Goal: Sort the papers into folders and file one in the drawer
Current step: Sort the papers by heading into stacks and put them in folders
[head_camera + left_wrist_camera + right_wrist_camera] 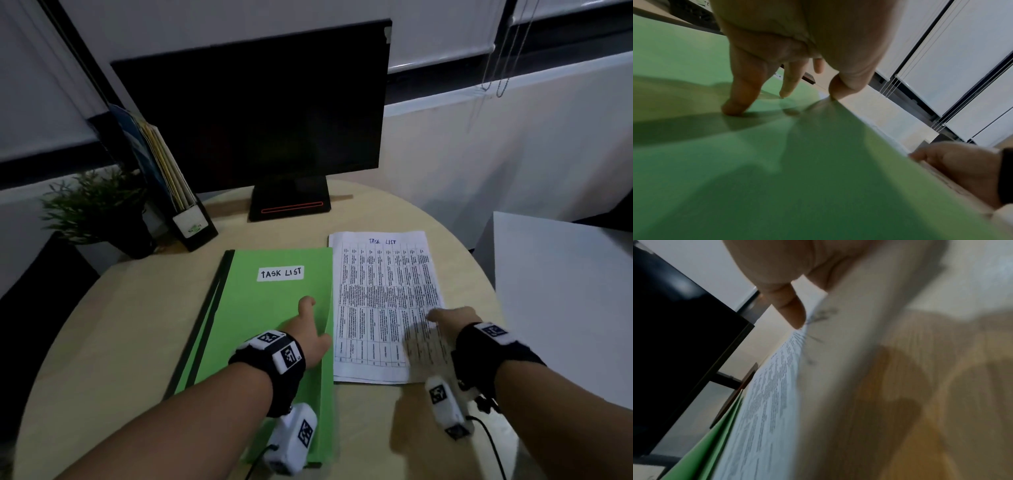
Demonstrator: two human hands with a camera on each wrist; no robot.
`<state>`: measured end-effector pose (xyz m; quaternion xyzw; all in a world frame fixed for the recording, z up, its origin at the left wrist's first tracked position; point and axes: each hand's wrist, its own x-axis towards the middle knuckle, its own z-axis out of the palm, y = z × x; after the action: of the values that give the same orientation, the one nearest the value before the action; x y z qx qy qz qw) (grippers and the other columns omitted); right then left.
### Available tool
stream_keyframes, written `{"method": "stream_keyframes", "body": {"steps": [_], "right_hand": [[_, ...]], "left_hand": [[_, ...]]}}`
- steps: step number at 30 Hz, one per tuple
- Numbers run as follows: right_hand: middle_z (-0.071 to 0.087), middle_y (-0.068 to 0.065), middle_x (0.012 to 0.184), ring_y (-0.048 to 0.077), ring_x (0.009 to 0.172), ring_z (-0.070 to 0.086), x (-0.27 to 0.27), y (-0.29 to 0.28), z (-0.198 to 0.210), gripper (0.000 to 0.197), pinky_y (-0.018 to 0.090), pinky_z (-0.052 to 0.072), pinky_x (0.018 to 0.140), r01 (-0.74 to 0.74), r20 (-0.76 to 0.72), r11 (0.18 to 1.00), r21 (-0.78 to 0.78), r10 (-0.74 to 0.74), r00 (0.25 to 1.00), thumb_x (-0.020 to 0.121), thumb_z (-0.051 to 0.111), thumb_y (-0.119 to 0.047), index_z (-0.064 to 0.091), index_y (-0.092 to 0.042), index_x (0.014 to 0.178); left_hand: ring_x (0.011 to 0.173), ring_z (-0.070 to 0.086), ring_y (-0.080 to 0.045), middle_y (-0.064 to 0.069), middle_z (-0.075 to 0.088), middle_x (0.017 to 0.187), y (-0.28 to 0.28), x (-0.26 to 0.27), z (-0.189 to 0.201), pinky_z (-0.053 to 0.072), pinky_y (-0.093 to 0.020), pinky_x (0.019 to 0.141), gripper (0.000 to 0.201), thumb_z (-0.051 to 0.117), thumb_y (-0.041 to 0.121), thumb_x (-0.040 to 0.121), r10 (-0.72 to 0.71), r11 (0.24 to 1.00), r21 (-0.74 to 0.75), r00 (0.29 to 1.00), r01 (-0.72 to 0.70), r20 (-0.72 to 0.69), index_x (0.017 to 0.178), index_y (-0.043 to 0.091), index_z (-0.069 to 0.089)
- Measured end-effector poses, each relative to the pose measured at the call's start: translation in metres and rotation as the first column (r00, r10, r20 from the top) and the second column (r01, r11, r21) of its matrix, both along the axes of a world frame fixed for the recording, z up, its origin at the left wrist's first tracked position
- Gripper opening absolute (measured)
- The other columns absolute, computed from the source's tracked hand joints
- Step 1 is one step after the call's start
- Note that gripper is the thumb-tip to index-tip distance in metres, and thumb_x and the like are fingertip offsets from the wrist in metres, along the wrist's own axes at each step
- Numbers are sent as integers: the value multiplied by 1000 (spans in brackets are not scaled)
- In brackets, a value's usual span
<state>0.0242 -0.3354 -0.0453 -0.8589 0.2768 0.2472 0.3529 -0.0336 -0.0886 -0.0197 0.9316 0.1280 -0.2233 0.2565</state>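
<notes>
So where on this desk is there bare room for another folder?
The widest patch of table lies left of the green folder, out to the rim. A narrow strip runs between the monitor base and the folder's top edge. Back left is crowded by plant and file holder; the centre holds folder and task-list sheet side by side.

Paper table print: too small to read.
Right hand fingers: hidden beneath blurred sheet corner.
Green folder near end: covered by forearm.
Holder label: illegible.
</notes>
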Motion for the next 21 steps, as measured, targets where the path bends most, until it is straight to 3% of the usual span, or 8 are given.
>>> {"method": "stream_keyframes", "body": {"steps": [3, 5, 8, 11, 14, 16, 18, 21], "right_hand": [[61, 22, 111, 34, 101, 59, -4, -4, 2, 36, 27, 39, 73, -160, -35, 986, -35, 159, 987, 90, 57, -13, 55, 5, 122], [55, 21, 126, 34, 115, 54, -8, -1, 8, 38, 30, 43, 85, -220, 10, 973, -74, 221, 975, 90, 57, -8, 51, 2, 126], [53, 20, 129, 36, 114, 53, -9, -9, 16, 37, 39, 43, 95, -193, 152, 973, -125, 211, 966, 91, 54, -10, 48, -5, 127], [58, 20, 111, 38, 102, 56, -11, -23, 35, 28, 38, 43, 82, -77, 362, 994, -83, 102, 927, 89, 52, -3, 52, -6, 117], [64, 25, 93, 41, 83, 61, -18, -28, 54, 24, 46, 52, 76, 44, 553, 998, 41, -60, 831, 85, 49, -4, 58, -18, 102], [63, 24, 83, 39, 72, 63, -24, -19, 63, 23, 49, 55, 69, 60, 569, 986, 152, -137, 811, 84, 48, -4, 56, -24, 92], [58, 25, 76, 36, 62, 60, -31, 0, 69, 20, 45, 52, 61, 10, 549, 979, 206, -124, 827, 87, 48, -1, 53, -19, 91], [61, 24, 101, 39, 83, 61, -34, 36, 61, 19, 41, 49, 68, -136, 506, 979, 154, 40, 862, 91, 48, -1, 54, -13, 105]], "left_hand": [[59, 47, -15, 1, 47, 76, 0, -1, 14, 44, -27, 55, 60, 49, 18, 92, -10, 999, -30, 1000, 10, 3, 140, 23, 13], [75, 60, -19, 4, 46, 88, 0, -3, 29, 55, -31, 68, 54, 50, 14, 92, -9, 999, -39, 1000, 10, 24, 137, 22, 21], [96, 63, -25, 2, 52, 97, 3, -9, 50, 55, -42, 84, 48, 51, 12, 91, -51, 999, 5, 992, 51, 113, 133, 20, 29], [89, 64, -22, -1, 53, 101, 13, -12, 71, 56, -40, 80, 46, 51, 13, 90, -66, 997, 39, 979, 60, 193, 132, 21, 33], [87, 56, -15, 0, 54, 110, 28, -14, 89, 56, -34, 78, 46, 52, 13, 90, -20, 1000, -9, 971, 23, 237, 131, 22, 35], [90, 52, -12, -3, 52, 124, 38, -15, 97, 49, -25, 70, 44, 52, 13, 91, -1, 999, -46, 966, 13, 258, 131, 23, 36], [93, 50, -10, -4, 49, 133, 44, -14, 102, 43, -17, 63, 42, 52, 12, 91, 8, 996, -83, 963, 15, 268, 129, 22, 37], [103, 52, -15, -6, 48, 135, 51, -16, 107, 49, -23, 69, 36, 52, 10, 90, 52, 985, -171, 962, -6, 268, 123, 22, 41]]}}
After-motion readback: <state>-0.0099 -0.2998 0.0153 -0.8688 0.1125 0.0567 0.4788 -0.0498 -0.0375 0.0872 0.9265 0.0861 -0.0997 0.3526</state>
